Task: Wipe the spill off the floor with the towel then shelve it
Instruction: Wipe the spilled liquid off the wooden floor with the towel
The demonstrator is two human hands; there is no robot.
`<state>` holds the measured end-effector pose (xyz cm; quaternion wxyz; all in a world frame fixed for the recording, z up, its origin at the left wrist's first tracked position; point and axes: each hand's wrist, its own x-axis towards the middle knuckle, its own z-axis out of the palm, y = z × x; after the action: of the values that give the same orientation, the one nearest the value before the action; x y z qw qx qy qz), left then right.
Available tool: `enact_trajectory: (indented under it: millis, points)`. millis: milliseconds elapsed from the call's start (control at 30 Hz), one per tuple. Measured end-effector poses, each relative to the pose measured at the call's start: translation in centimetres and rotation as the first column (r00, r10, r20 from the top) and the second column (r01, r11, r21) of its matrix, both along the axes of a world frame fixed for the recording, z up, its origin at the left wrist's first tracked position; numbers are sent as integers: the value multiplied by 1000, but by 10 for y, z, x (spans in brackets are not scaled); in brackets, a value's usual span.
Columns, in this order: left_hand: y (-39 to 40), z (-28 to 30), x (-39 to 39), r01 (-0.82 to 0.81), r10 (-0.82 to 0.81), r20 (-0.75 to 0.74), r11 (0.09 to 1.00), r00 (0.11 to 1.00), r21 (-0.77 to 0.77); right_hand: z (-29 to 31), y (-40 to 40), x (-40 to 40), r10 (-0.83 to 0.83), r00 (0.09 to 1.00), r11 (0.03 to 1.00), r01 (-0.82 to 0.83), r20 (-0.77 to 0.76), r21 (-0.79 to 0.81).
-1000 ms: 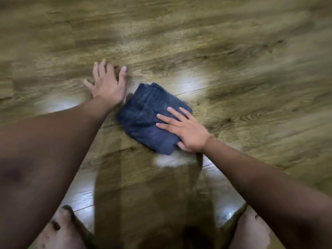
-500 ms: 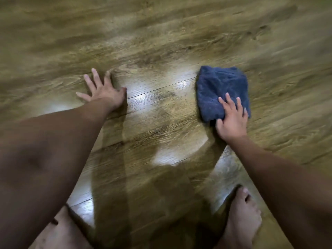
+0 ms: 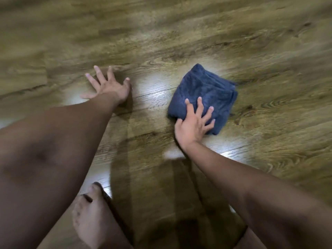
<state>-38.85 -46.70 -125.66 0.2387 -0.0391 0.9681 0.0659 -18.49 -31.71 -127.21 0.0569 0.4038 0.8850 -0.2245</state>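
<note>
- I see my right hand pressing spread fingers on the folded blue towel, which lies flat on the wood floor.
- Left of the towel, my left hand rests flat, fingers splayed.

One towel (folded, blue), two hands, left hand, right hand, one bare foot

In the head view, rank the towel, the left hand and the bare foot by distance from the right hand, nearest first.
1. towel: directly under the right hand, whose spread fingers press on its near edge.
2. left hand: flat on the floor, off to the left.
3. bare foot: at the bottom left, nearest the person.
</note>
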Motion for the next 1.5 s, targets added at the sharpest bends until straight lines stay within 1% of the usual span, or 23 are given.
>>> enact_trajectory:
  millis: [67,167,267,367,400,467,500,533,567,600,667,733,800,867,967,1100,1200,1300,1400,1500]
  points:
    - [-17,-4,-2,-16,16,8,1000,1000,0,4,-20,-11,84,996,996,-84,-4,-26]
    - [-38,-10,-4,-50,50,0,999,999,-10,9,-59,-22,303,953,951,-302,9,-64]
    - [-43,-7,-3,-50,49,-40,999,998,-10,7,-93,-21,522,853,851,-518,24,-81]
    - [-43,-3,-5,-34,33,-25,999,999,-20,6,-103,-17,665,745,746,-659,58,-94]
    - [-44,-4,-7,-36,36,-18,999,999,-22,7,-98,-17,715,694,699,-710,81,-88]
    - [-48,-7,-10,-63,63,-10,998,998,-7,9,-82,-20,790,604,610,-792,105,-26]
    - [-50,-10,-12,-84,84,-10,996,996,11,12,-73,-25,797,598,596,-802,86,45]
    - [-52,-12,-14,-105,105,-14,994,994,31,15,-65,-31,781,622,614,-781,56,119]
    - [-54,-14,-16,-127,128,-17,991,992,48,18,-61,-40,748,663,651,-742,27,163]
    - [-57,-16,-17,-143,144,-20,988,989,63,19,-60,-52,713,701,691,-707,17,151]
    - [-59,-20,-18,-154,156,-20,984,987,88,16,-69,-75,673,736,735,-677,73,43]
    - [-59,-25,-18,-158,164,-41,980,986,124,12,-83,-87,669,726,732,-680,160,25]
    - [-59,-30,-19,-167,176,-54,976,983,140,6,-91,-90,648,737,742,-668,190,61]
    - [-61,-34,-20,-182,191,-57,974,980,137,1,-94,-90,635,753,749,-654,172,101]
    - [-59,-34,-19,-204,214,-68,971,974,125,-1,-89,-90,646,748,740,-662,152,116]
    - [-39,-29,-15,-157,171,-115,980,978,125,-3,-72,-87,649,748,736,-664,140,130]
    - [-19,-25,-13,-68,88,-134,987,987,144,-2,-40,-82,644,752,738,-659,143,145]
    - [10,-20,-4,7,13,-122,988,993,156,-1,14,-71,563,813,802,-581,149,137]
    - [41,-17,5,92,-74,-115,983,991,161,-1,82,-52,405,902,895,-425,153,136]
    - [68,-15,13,179,-169,-78,972,982,152,-1,156,-22,181,970,968,-205,161,147]
